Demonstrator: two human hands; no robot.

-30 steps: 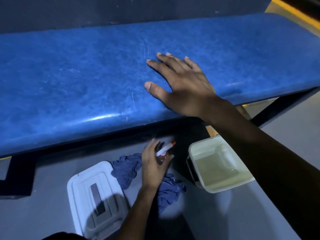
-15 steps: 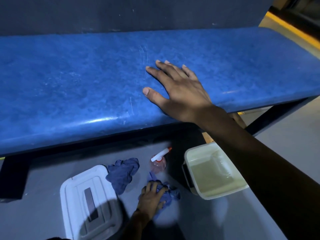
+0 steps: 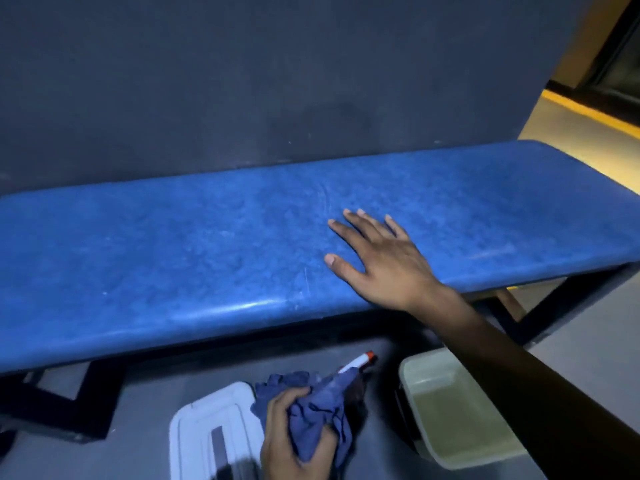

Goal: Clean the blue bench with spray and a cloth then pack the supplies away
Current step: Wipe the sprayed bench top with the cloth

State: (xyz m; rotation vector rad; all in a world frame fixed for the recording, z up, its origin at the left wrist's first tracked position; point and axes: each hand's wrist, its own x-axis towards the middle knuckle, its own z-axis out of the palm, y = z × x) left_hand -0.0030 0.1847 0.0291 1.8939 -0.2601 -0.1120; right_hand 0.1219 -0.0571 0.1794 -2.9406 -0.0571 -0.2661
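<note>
The blue bench [image 3: 207, 258] runs across the middle of the view on a black frame. My right hand [image 3: 384, 261] rests flat on its seat, fingers spread. Below the bench's front edge my left hand [image 3: 294, 441] grips a crumpled blue cloth [image 3: 318, 414]. The spray bottle [image 3: 356, 370], with a white nozzle and orange tip, stands on the floor just behind the cloth, which hides most of it. A second blue cloth [image 3: 284, 381] lies beside it.
An open pale bin [image 3: 446, 410] stands on the grey floor at the lower right, under my right forearm. Its white lid [image 3: 207, 434] lies flat to the left of my left hand. A dark wall backs the bench.
My left hand left the spray bottle on the floor, dropped onto a blue cloth and lifted it. The view tilted up. My right hand stayed flat on the bench.
</note>
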